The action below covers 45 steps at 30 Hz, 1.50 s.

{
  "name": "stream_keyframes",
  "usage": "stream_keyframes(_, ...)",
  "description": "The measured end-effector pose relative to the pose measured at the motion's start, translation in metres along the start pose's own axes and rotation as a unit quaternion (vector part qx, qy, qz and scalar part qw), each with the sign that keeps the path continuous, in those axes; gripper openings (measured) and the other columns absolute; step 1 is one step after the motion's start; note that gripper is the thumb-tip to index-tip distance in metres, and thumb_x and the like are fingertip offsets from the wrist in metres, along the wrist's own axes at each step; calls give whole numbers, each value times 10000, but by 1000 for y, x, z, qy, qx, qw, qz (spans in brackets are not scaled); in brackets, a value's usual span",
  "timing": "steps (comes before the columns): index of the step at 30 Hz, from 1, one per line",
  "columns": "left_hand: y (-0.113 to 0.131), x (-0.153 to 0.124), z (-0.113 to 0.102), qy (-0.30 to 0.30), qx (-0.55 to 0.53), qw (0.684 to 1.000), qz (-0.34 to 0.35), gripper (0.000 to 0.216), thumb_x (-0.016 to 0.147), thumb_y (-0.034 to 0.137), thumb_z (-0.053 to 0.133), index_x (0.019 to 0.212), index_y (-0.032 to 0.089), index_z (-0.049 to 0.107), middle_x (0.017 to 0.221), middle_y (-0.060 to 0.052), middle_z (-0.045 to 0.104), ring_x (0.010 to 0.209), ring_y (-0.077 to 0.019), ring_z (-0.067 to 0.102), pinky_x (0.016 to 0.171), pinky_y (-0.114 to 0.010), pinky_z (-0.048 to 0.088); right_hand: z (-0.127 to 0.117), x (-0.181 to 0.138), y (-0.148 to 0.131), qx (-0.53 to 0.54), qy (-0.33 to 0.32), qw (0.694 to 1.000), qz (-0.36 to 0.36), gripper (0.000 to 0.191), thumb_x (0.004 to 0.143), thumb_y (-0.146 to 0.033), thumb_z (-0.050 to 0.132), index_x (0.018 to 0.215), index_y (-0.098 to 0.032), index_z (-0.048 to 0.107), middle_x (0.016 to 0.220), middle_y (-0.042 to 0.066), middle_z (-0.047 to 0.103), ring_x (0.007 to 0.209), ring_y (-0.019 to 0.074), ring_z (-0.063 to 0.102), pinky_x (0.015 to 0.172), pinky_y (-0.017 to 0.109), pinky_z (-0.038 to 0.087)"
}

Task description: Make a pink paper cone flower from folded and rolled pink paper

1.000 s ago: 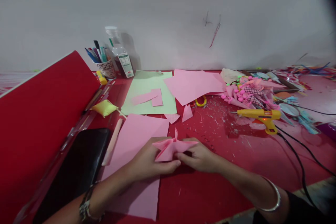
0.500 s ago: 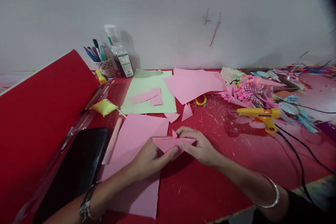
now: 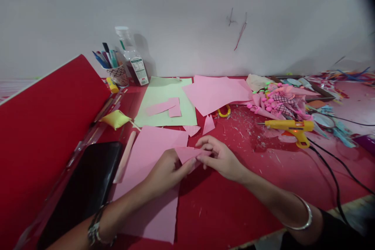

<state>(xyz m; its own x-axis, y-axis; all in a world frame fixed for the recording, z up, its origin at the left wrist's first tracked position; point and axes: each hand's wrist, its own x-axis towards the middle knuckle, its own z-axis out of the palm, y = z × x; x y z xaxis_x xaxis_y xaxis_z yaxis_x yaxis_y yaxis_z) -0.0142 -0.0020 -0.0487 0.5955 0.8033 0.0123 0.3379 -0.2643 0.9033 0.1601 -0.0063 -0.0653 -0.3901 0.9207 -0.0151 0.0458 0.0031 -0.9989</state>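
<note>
Between my two hands is a small folded piece of pink paper (image 3: 186, 154), roughly triangular. My left hand (image 3: 166, 170) pinches its left part, with the thumb along the lower edge. At the paper's right corner, the thumb and fingers of my right hand (image 3: 221, 160) close on it. Below and left of them lies a large pink sheet (image 3: 155, 203) on the red tabletop (image 3: 228, 211). Just beyond my fingers rest a pointed pink paper scrap (image 3: 208, 125) and another pink piece (image 3: 192, 130).
A yellow glue gun (image 3: 290, 126) with a black cord lies right, near a heap of pink paper cones (image 3: 281, 103). Yellow-handled scissors (image 3: 224, 111) poke from under pink sheets (image 3: 216, 93). Left are a black phone (image 3: 84, 191), a pen cup (image 3: 117, 75) and a bottle (image 3: 137, 68).
The folded paper has narrowed at its right end, and the small point standing up at its middle no longer shows. My right fingers have shifted and curled around the right corner.
</note>
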Motion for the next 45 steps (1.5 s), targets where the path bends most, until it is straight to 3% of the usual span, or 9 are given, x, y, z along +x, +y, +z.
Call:
stream_keyframes(4,-4,2,-1,31,34,999,-7,243,847,296,407,760,158,588,679,21,585,614,-99,497,566,-187,362,0,-1,-1,-22,-52,997,47,141,805,-276,465,807,-142,507,534,-46,515,415,52,481,405,157,381)
stream_keyframes(9,-9,2,-1,43,89,993,-71,381,823,382,434,554,133,534,473,37,495,445,-79,430,436,-178,290,0,-1,0,-23,-46,997,60,203,831,-332,417,764,-151,478,520,-44,533,383,54,500,362,146,361)
stream_keyframes(15,-3,1,0,-2,71,994,-82,471,842,360,401,441,140,514,384,31,501,389,-69,471,453,-166,334,2,-1,-2,-58,-47,996,47,200,822,-289,427,668,-163,436,532,-51,470,466,52,488,443,152,404)
stream_keyframes(19,-3,-2,2,-34,70,991,-113,525,816,434,413,380,144,441,333,22,481,337,-67,447,400,-160,311,2,-2,-2,-90,-47,994,46,278,813,-323,436,588,-174,374,511,-69,360,430,43,422,386,141,351)
stream_keyframes(27,-6,-2,1,-39,-17,995,-93,364,834,374,398,603,138,551,397,44,513,371,-59,456,439,-158,352,0,-1,-3,-73,-3,996,41,294,843,-354,377,624,-166,430,490,-50,460,422,58,452,395,158,323)
stream_keyframes(33,-5,-2,0,8,-17,993,-120,432,832,423,393,522,144,506,340,50,484,325,-60,446,431,-159,363,-1,0,-2,-80,36,996,15,338,819,-389,413,570,-161,403,519,-49,404,474,60,399,442,170,316)
stream_keyframes(37,-4,-3,1,2,-31,991,-129,451,843,420,370,508,145,498,333,46,487,308,-60,434,382,-149,328,-1,-1,1,-43,-11,997,58,401,832,-447,365,590,-147,474,508,-21,489,442,68,432,408,172,316)
stream_keyframes(41,-4,-2,0,-4,-24,994,-104,442,853,389,364,514,145,505,358,49,478,344,-60,439,422,-157,342,-2,-2,1,-59,-24,997,39,395,836,-439,367,599,-146,483,517,-14,498,452,70,440,408,168,318)
stream_keyframes(45,-1,1,0,13,23,999,-48,405,849,349,388,519,144,505,472,33,520,463,-72,465,490,-174,338,-1,-2,0,-123,-1,992,16,371,835,-391,382,549,-159,423,486,-39,408,444,67,386,411,178,283)
